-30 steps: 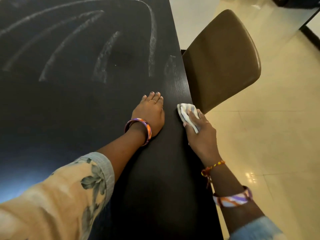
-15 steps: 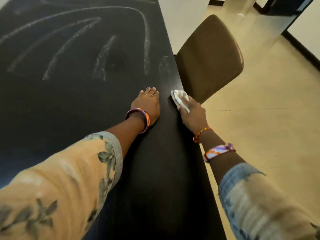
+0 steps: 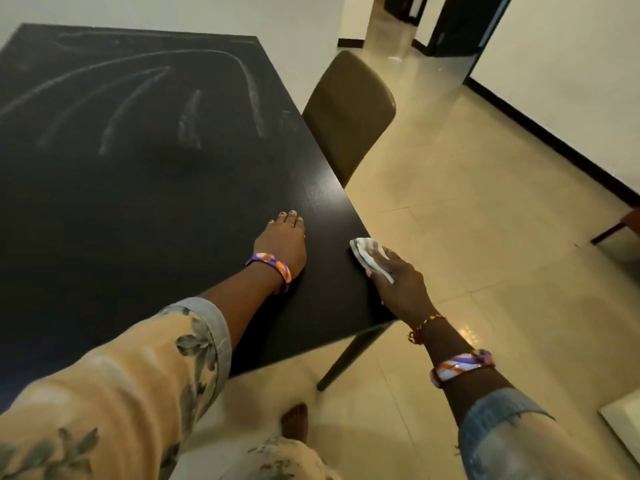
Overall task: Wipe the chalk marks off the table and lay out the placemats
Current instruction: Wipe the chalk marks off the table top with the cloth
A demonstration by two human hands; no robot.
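Note:
A black table (image 3: 138, 209) carries white chalk marks (image 3: 190, 123) in curved streaks across its far half. My left hand (image 3: 284, 242) lies flat on the near part of the top, fingers straight and together. My right hand (image 3: 398, 282) presses a white striped cloth (image 3: 367, 252) against the table's right edge, near the front corner, with fingers over the cloth. No placemats are in view.
A brown padded chair (image 3: 349, 109) stands against the table's right side, beyond my right hand. Cream tiled floor (image 3: 485, 202) spreads to the right. A dark doorway (image 3: 460, 26) is at the back, a furniture leg (image 3: 613, 230) at the right edge, and my foot (image 3: 294, 422) below the table.
The view has pulled back, so the table's front corner and leg now show. My right hand has drawn the cloth back along the right edge, away from the chair. My left hand stays flat.

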